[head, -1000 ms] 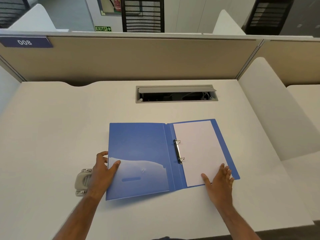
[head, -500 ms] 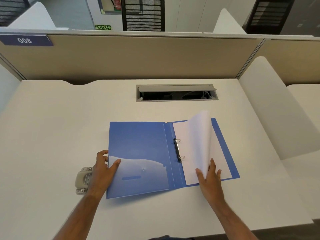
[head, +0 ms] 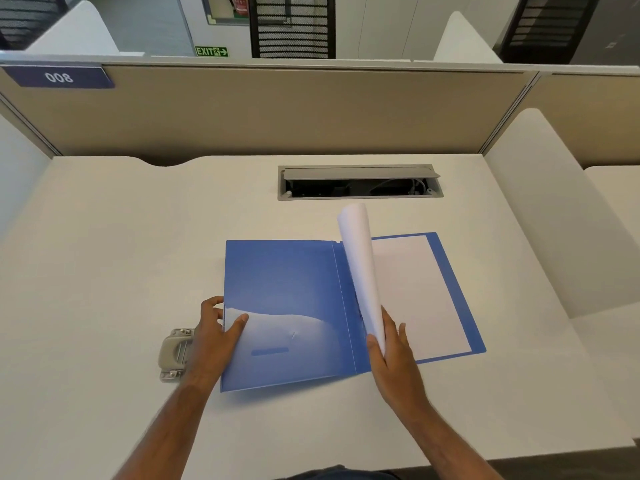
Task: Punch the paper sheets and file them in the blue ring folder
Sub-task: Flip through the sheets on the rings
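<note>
The blue ring folder (head: pixel 287 282) lies open on the white desk. My left hand (head: pixel 213 336) grips the outer edge of its left cover, thumb on top. My right hand (head: pixel 391 348) pinches the lower edge of a white paper sheet (head: pixel 362 268) and holds it curled upright over the spine, so the ring mechanism is hidden. Another white sheet (head: pixel 419 292) lies flat on the right cover. The grey hole punch (head: pixel 175 353) sits just left of my left hand, partly covered by it.
An open cable tray (head: pixel 360 183) is set into the desk (head: pixel 114 244) behind the folder. A beige partition (head: pixel 277 109) closes the back, and white side dividers (head: pixel 540 209) stand at the right.
My right hand has lifted the top sheet from flat on the right cover and swung it leftward until it stands curled over the spine. The left hand has stayed on the left cover.
</note>
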A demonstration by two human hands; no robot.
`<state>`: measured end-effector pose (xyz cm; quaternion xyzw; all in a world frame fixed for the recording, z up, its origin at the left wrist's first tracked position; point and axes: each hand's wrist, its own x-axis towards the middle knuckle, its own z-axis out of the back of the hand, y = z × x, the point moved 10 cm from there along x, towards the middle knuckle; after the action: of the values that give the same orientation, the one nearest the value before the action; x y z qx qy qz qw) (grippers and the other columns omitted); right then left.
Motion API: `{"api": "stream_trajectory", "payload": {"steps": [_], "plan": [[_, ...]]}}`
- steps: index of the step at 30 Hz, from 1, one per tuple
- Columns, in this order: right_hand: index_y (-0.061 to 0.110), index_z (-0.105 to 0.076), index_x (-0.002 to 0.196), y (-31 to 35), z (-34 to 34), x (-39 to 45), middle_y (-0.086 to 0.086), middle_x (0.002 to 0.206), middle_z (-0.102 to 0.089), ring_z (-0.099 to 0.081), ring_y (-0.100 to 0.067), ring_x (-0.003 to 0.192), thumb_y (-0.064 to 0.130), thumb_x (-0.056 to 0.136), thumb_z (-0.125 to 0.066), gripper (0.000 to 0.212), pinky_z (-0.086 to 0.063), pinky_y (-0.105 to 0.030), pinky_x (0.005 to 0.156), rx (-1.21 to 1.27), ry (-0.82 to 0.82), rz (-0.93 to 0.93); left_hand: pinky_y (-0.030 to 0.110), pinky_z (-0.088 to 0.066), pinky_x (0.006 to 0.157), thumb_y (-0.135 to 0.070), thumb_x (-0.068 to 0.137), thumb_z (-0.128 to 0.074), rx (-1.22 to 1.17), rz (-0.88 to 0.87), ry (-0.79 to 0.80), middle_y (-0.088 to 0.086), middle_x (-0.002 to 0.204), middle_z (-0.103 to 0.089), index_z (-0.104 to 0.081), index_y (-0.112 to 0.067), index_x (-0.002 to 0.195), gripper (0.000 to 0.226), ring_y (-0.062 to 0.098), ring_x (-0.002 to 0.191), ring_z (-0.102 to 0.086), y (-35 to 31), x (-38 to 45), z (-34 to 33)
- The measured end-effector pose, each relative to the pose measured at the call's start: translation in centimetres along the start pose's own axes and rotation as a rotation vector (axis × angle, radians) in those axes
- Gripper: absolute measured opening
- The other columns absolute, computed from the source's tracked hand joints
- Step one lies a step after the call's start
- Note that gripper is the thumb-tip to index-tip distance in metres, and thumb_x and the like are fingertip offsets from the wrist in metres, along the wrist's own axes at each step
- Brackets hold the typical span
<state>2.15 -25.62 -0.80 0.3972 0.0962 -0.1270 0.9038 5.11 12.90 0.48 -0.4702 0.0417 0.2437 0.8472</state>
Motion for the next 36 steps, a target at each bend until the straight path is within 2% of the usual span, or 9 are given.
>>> {"api": "stream_trajectory", "payload": {"steps": [5, 10, 12, 15, 20, 22, 25, 30, 36], "plan": [[0.042, -0.009, 0.165, 1.0, -2.5, -0.5, 0.001, 0.174, -0.021, -0.022, -0.033, 0.160, 0.057, 0.104, -0.043, 0.072, -0.046, -0.052, 0.115, -0.064, 0.124, -0.006, 0.036, -0.049, 0.068, -0.036, 0.094, -0.071, -0.010, -0.002, 0.002, -0.004, 0.108, -0.062, -0.039, -0.035, 0.129, 0.048, 0.016, 0.088, -0.065, 0.1, 0.0, 0.1], [0.044, -0.012, 0.164, 2.0, -3.1, -0.6, 0.021, 0.168, -0.032, -0.001, -0.026, 0.164, 0.076, 0.093, -0.032, 0.080, -0.019, -0.052, 0.128, -0.015, 0.192, 0.011, 0.034, -0.048, 0.067, -0.035, 0.094, -0.071, -0.018, -0.011, 0.004, -0.004, 0.106, -0.062, -0.039, -0.034, 0.130, 0.049, 0.015, 0.087, -0.064, -0.1, 0.0, 0.1], [0.045, -0.022, 0.159, 2.0, -2.1, -0.3, 0.023, 0.164, -0.037, -0.011, -0.025, 0.163, 0.079, 0.094, -0.027, 0.074, -0.021, -0.051, 0.128, 0.009, 0.145, 0.038, 0.033, -0.048, 0.066, -0.035, 0.094, -0.072, -0.028, -0.007, 0.005, -0.005, 0.105, -0.062, -0.039, -0.035, 0.128, 0.048, 0.017, 0.086, -0.065, -0.2, 0.0, 0.2], [0.040, -0.041, 0.142, 1.2, 0.6, 0.0, 0.017, 0.143, -0.055, -0.049, -0.020, 0.138, 0.076, 0.097, -0.026, 0.060, -0.046, -0.043, 0.113, 0.041, -0.004, 0.059, 0.034, -0.049, 0.065, -0.034, 0.093, -0.073, -0.047, -0.004, 0.014, -0.006, 0.103, -0.063, -0.039, -0.038, 0.125, 0.046, 0.020, 0.086, -0.067, -0.1, -0.1, 0.1], [0.018, -0.048, 0.131, -3.5, 5.0, 1.3, -0.002, 0.134, -0.052, -0.051, -0.029, 0.124, 0.045, 0.102, -0.056, 0.041, -0.049, -0.043, 0.099, -0.037, -0.207, -0.011, 0.033, -0.049, 0.065, -0.035, 0.094, -0.072, -0.036, -0.001, 0.017, -0.005, 0.105, -0.062, -0.039, -0.033, 0.130, 0.049, 0.018, 0.086, -0.066, 0.0, -0.1, 0.0], [0.012, -0.046, 0.133, -6.0, 6.0, 1.9, -0.010, 0.142, -0.045, -0.049, -0.037, 0.127, 0.028, 0.095, -0.074, 0.050, -0.049, -0.048, 0.099, -0.165, -0.229, -0.042, 0.033, -0.050, 0.065, -0.036, 0.094, -0.071, -0.031, 0.000, 0.019, -0.006, 0.105, -0.062, -0.038, -0.034, 0.130, 0.048, 0.016, 0.086, -0.066, 0.0, -0.1, 0.0], [0.009, -0.042, 0.142, -8.8, 7.4, 2.2, -0.017, 0.159, -0.035, -0.042, -0.043, 0.140, 0.033, 0.090, -0.080, 0.069, -0.049, -0.056, 0.105, -0.273, -0.253, -0.129, 0.035, -0.051, 0.067, -0.037, 0.094, -0.071, -0.029, 0.002, 0.022, -0.005, 0.105, -0.061, -0.038, -0.035, 0.128, 0.047, 0.018, 0.087, -0.066, 0.1, -0.1, 0.0], [0.010, -0.021, 0.162, -12.2, 7.7, 2.1, -0.015, 0.174, -0.010, -0.018, -0.039, 0.159, 0.053, 0.093, -0.071, 0.096, -0.038, -0.058, 0.118, -0.299, -0.215, -0.246, 0.033, -0.049, 0.065, -0.036, 0.094, -0.071, -0.018, 0.001, 0.020, -0.002, 0.106, -0.062, -0.039, -0.031, 0.131, 0.048, 0.016, 0.086, -0.065, 0.1, -0.2, 0.0], [0.011, 0.001, 0.167, -12.7, 6.4, 2.8, -0.018, 0.175, -0.001, 0.001, -0.034, 0.163, 0.053, 0.102, -0.057, 0.096, -0.014, -0.051, 0.130, -0.343, -0.099, -0.257, 0.032, -0.048, 0.064, -0.037, 0.094, -0.070, 0.002, 0.011, 0.018, -0.002, 0.108, -0.063, -0.039, -0.029, 0.132, 0.050, 0.016, 0.085, -0.065, 0.2, -0.2, 0.0]]}}
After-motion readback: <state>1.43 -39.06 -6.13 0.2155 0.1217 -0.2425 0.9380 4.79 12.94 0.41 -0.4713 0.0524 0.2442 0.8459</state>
